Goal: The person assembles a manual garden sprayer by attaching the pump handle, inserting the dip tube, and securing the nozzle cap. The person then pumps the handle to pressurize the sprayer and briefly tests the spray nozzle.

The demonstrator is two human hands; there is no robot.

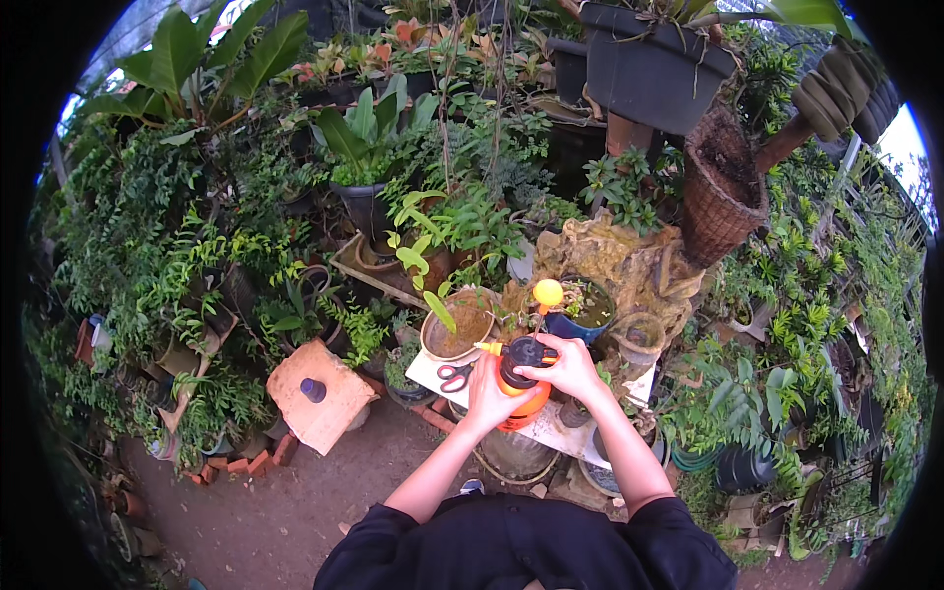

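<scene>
Both of my hands are on an orange pump sprayer (528, 409) with a black top, a yellow nozzle and a raised yellow pump knob. My left hand (489, 398) wraps the side of its orange body, just below the nozzle. Across from it, my right hand (572, 369) grips the black top, fingers at the back and thumb toward me. My fingers partly hide the join between top and body. Scissors (455, 378) with dark handles lie left of the sprayer on a white tabletop (544, 430). Beyond them sits a round clay pot (430, 342) of soil.
A dark blue pot (573, 328) with plants stands behind the sprayer, beside a rough tan rock (629, 258). At left, a purple cap-like object (313, 390) rests on a pinkish slab (305, 428). A black planter (654, 74) and woven basket (723, 211) stand far right.
</scene>
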